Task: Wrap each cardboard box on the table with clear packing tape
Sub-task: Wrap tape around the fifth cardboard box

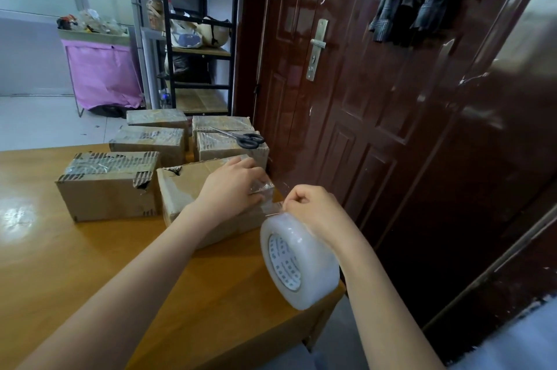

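1. Pinching the free tape strip (272, 207) between curled fingers and thumb, my right hand (313, 213) is also carrying the tape roll (298, 259), which is hanging just below that grip, off the near corner of the table (90, 264).
2. My left hand (232, 186) is pressing down on the taped end where it is crossing the right edge of the nearest box (187, 189); its fingertips are bending over that edge, and I cannot tell whether they are pinching the film or only pinning it.
3. Between the two grips the strip is running short and crinkled. I am judging that it needs more tension before laying, or creases will set into the seam.
4. I am advising myself to keep the roll's face parallel to the box side and to draw away from the left hand in one line.
5. Five other boxes are lying beyond the left hand, several looking already glossy with film; the box beside (108, 186) is touching or nearly touching the one in hand.
6. Scissors (241, 137) are resting on a box (232, 148) just past the left hand, within reach for the cut.
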Demonstrator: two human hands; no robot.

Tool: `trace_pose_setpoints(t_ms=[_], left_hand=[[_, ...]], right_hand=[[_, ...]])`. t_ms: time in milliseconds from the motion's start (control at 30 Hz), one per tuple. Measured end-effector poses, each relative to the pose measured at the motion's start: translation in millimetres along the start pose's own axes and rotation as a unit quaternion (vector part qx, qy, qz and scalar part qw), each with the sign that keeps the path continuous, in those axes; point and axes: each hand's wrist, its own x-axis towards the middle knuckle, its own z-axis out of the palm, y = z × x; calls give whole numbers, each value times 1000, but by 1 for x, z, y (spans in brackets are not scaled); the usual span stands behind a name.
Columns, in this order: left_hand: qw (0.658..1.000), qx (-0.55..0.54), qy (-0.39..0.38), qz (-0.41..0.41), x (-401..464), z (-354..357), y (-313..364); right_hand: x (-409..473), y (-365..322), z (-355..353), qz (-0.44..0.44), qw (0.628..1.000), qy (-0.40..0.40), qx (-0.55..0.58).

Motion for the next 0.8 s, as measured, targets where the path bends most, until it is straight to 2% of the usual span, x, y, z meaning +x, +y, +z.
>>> trace_pose_setpoints(t_ms=[100,167,233,433,567,667,800], left_hand=[[999,-7,21,-28,4,0,6],[998,49,43,-25,5,1,14],[995,75,65,0,2,5,19],[991,22,104,85,-13,8,15],[988,-41,75,125,-20,1,10],[993,-68,40,86,-27,-3,19],[999,10,46,15,-28,0,44]], right_hand=[[-2,2,0,1,1000,6,13],[-4,2,-1,5,1000,11,28],[-9,3,-2,7,998,6,61],[-33,16,-16,-32,983,-24,177],[-45,21,-17,-11,975,42,219],[-50,24,-15,22,972,107,207],[-53,28,-8,45,960,195,198]])
